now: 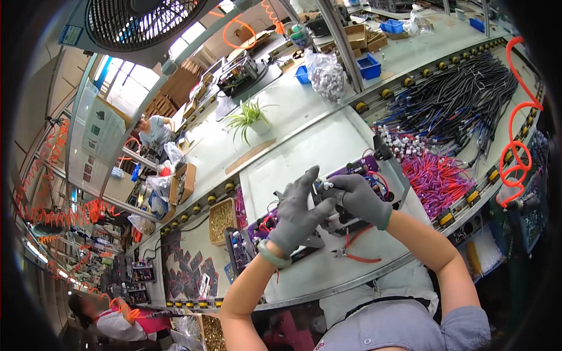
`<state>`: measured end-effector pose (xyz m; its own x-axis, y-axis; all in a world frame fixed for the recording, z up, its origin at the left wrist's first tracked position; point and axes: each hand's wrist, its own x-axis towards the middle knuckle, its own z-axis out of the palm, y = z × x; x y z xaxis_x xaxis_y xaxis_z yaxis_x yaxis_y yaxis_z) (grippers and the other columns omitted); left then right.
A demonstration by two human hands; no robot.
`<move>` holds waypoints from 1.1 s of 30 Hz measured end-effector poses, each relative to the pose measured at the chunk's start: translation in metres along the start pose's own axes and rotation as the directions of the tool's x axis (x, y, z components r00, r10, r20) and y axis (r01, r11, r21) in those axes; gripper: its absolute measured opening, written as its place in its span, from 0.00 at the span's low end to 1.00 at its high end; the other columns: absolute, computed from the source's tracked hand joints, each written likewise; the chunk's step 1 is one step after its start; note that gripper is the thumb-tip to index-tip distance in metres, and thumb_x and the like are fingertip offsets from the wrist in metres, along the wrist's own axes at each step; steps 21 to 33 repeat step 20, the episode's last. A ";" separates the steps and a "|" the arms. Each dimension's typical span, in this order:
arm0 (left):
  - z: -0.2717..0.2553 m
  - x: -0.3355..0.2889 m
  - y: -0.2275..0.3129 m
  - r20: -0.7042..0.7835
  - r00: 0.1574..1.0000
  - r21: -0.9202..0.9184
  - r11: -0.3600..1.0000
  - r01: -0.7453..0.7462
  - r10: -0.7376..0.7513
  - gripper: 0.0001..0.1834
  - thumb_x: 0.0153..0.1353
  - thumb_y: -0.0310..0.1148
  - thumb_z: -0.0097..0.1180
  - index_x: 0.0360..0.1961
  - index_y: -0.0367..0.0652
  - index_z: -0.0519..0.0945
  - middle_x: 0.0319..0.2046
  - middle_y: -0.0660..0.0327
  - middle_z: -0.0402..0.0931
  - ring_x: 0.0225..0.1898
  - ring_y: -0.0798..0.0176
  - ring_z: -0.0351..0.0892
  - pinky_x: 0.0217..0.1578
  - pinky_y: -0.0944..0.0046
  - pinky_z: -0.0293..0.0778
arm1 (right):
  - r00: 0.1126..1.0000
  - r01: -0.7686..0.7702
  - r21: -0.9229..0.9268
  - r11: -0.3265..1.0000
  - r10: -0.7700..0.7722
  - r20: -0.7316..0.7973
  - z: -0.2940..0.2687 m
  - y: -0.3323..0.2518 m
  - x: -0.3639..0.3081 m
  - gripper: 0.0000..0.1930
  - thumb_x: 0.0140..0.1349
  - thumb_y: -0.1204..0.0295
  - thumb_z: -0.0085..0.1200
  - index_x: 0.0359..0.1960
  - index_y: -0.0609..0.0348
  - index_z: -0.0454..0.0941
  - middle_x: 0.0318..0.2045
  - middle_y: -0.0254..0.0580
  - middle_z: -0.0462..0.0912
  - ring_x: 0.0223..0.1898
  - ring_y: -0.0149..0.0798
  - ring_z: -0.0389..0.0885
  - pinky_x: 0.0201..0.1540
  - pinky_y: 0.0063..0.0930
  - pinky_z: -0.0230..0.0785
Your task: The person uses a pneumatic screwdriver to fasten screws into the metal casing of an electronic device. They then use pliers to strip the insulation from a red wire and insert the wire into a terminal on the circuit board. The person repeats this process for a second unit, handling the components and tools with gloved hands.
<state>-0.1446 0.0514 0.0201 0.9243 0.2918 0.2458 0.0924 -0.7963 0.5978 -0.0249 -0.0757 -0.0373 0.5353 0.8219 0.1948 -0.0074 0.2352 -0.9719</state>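
Both my hands wear grey gloves and meet over an electronic assembly in a dark metal frame (395,167) with purple parts and coloured wires. My left hand (298,213) has its fingers stretched out, the thumb pointing towards my right hand. My right hand (360,199) is closed in a pinch at the middle of the assembly. Small whitish bits show at its fingertips, too small to name. Further wiring and purple parts (257,231) lie partly under my left hand. Cutting pliers (356,255) with red-orange handles rest on the table just in front of the assembly.
Purple and red wire leads (436,184) and black cables (451,99) are heaped at right. A tray of small brass-coloured parts (222,219) sits at left. Beyond stand a potted plant (249,120) and a roller-edged line. A coiled orange hose (515,158) hangs at right.
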 end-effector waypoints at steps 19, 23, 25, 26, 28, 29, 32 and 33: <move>0.000 0.015 -0.044 0.036 0.956 -0.267 0.919 0.291 -0.292 0.32 0.58 0.34 0.64 0.64 0.41 0.69 0.59 0.53 0.72 0.60 0.53 0.72 0.55 0.59 0.74 | 0.949 0.211 -0.904 0.373 -0.300 0.098 -0.010 -0.001 0.021 0.05 0.53 0.69 0.58 0.31 0.51 0.83 0.27 0.44 0.81 0.31 0.48 0.84 0.34 0.41 0.75; -0.003 0.020 -0.055 0.168 0.907 -0.269 0.867 0.419 -0.386 0.40 0.60 0.36 0.63 0.72 0.51 0.58 0.66 0.53 0.64 0.60 0.41 0.71 0.61 0.58 0.69 | 0.965 0.189 -0.935 0.300 -0.232 0.121 -0.012 0.005 0.027 0.05 0.53 0.69 0.59 0.32 0.51 0.83 0.27 0.44 0.82 0.33 0.49 0.84 0.36 0.42 0.75; -0.003 0.020 -0.055 0.168 0.907 -0.269 0.867 0.419 -0.386 0.40 0.60 0.36 0.63 0.72 0.51 0.58 0.66 0.53 0.64 0.60 0.41 0.71 0.61 0.58 0.69 | 0.965 0.189 -0.935 0.300 -0.232 0.121 -0.012 0.005 0.027 0.05 0.53 0.69 0.59 0.32 0.51 0.83 0.27 0.44 0.82 0.33 0.49 0.84 0.36 0.42 0.75; -0.003 0.020 -0.055 0.168 0.907 -0.269 0.867 0.419 -0.386 0.40 0.60 0.36 0.63 0.72 0.51 0.58 0.66 0.53 0.64 0.60 0.41 0.71 0.61 0.58 0.69 | 0.965 0.189 -0.935 0.300 -0.232 0.121 -0.012 0.005 0.027 0.05 0.53 0.69 0.59 0.32 0.51 0.83 0.27 0.44 0.82 0.33 0.49 0.84 0.36 0.42 0.75; -0.003 0.020 -0.055 0.168 0.907 -0.269 0.867 0.419 -0.386 0.40 0.60 0.36 0.63 0.72 0.51 0.58 0.66 0.53 0.64 0.60 0.41 0.71 0.61 0.58 0.69 | 0.965 0.189 -0.935 0.300 -0.232 0.121 -0.012 0.005 0.027 0.05 0.53 0.69 0.59 0.32 0.51 0.83 0.27 0.44 0.82 0.33 0.49 0.84 0.36 0.42 0.75; -0.003 0.020 -0.055 0.168 0.907 -0.269 0.867 0.419 -0.386 0.40 0.60 0.36 0.63 0.72 0.51 0.58 0.66 0.53 0.64 0.60 0.41 0.71 0.61 0.58 0.69 | 0.965 0.189 -0.935 0.300 -0.232 0.121 -0.012 0.005 0.027 0.05 0.53 0.69 0.59 0.32 0.51 0.83 0.27 0.44 0.82 0.33 0.49 0.84 0.36 0.42 0.75; -0.003 0.020 -0.055 0.168 0.907 -0.269 0.867 0.419 -0.386 0.40 0.60 0.36 0.63 0.72 0.51 0.58 0.66 0.53 0.64 0.60 0.41 0.71 0.61 0.58 0.69 | 0.965 0.189 -0.935 0.300 -0.232 0.121 -0.012 0.005 0.027 0.05 0.53 0.69 0.59 0.32 0.51 0.83 0.27 0.44 0.82 0.33 0.49 0.84 0.36 0.42 0.75; -0.003 0.020 -0.055 0.168 0.907 -0.269 0.867 0.419 -0.386 0.40 0.60 0.36 0.63 0.72 0.51 0.58 0.66 0.53 0.64 0.60 0.41 0.71 0.61 0.58 0.69 | 0.965 0.189 -0.935 0.300 -0.232 0.121 -0.012 0.005 0.027 0.05 0.53 0.69 0.59 0.32 0.51 0.83 0.27 0.44 0.82 0.33 0.49 0.84 0.36 0.42 0.75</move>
